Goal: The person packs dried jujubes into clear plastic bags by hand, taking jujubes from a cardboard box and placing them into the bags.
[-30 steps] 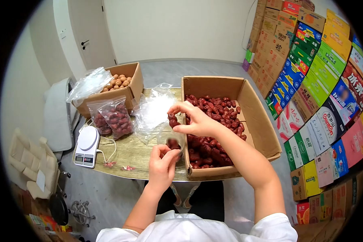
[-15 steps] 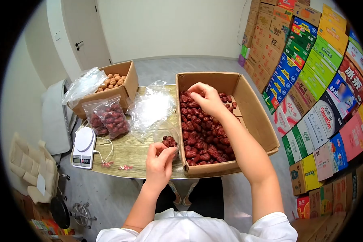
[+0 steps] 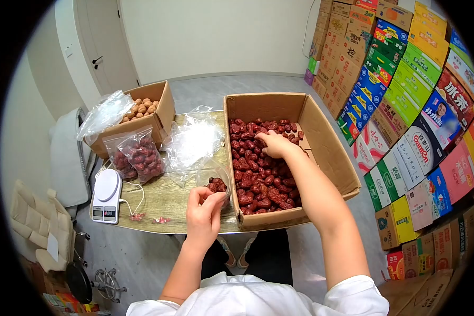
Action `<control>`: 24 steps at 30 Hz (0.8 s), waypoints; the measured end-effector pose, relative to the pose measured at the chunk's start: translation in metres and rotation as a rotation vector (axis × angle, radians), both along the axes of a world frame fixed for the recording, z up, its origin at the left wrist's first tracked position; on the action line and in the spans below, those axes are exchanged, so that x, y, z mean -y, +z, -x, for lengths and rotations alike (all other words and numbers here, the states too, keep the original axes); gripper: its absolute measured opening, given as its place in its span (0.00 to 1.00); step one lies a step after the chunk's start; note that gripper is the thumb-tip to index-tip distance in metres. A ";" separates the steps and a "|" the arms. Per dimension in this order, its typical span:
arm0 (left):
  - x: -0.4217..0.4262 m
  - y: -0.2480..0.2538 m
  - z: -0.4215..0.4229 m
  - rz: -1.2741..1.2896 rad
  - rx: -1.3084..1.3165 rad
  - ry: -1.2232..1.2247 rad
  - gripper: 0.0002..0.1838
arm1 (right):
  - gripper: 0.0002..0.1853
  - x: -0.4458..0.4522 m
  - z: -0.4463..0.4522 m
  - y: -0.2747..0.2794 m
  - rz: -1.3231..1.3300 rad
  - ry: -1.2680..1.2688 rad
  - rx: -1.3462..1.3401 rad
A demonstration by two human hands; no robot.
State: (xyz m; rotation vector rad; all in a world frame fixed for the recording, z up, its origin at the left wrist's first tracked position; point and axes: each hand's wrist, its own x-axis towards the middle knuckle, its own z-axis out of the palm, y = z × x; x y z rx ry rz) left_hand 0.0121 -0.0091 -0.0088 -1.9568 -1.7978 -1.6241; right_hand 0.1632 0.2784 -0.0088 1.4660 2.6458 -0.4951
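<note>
My left hand [image 3: 204,213] pinches the near rim of a clear plastic tub [image 3: 214,167] at the table's front. Several dried red dates [image 3: 216,185] lie inside that tub. Over the open cardboard box [image 3: 270,223] on the right, my right hand [image 3: 275,145] reaches down among a heap of dried red dates [image 3: 260,179]. Its fingers are curled and touch the dates; whatever lies between them is hidden.
Loose clear plastic bags [image 3: 197,138] lie mid-table. Left of them stand filled bags of dates [image 3: 145,156], a box of walnuts [image 3: 160,110] and a white kitchen scale [image 3: 106,195] with a cable. Stacked cartons [image 3: 374,100] line the right wall.
My right hand has gone from above the heap down onto the dates, its fingers lower and slightly to the right. My left hand stays at the tub. The whole view has shifted slightly.
</note>
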 end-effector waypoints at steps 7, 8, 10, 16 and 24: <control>-0.001 0.000 0.001 -0.011 -0.018 0.005 0.16 | 0.40 0.008 0.001 0.009 0.031 0.106 0.123; -0.001 0.000 0.001 -0.039 -0.043 0.007 0.16 | 0.40 0.008 0.001 0.009 0.031 0.105 0.124; -0.001 0.000 0.001 -0.039 -0.042 0.008 0.16 | 0.40 0.008 0.000 0.010 0.016 0.125 0.107; -0.001 -0.001 0.001 -0.035 -0.039 0.009 0.16 | 0.35 0.001 -0.002 0.008 0.016 0.151 0.063; 0.000 -0.002 0.001 -0.029 -0.037 0.007 0.16 | 0.31 -0.008 -0.006 0.000 0.019 0.050 -0.058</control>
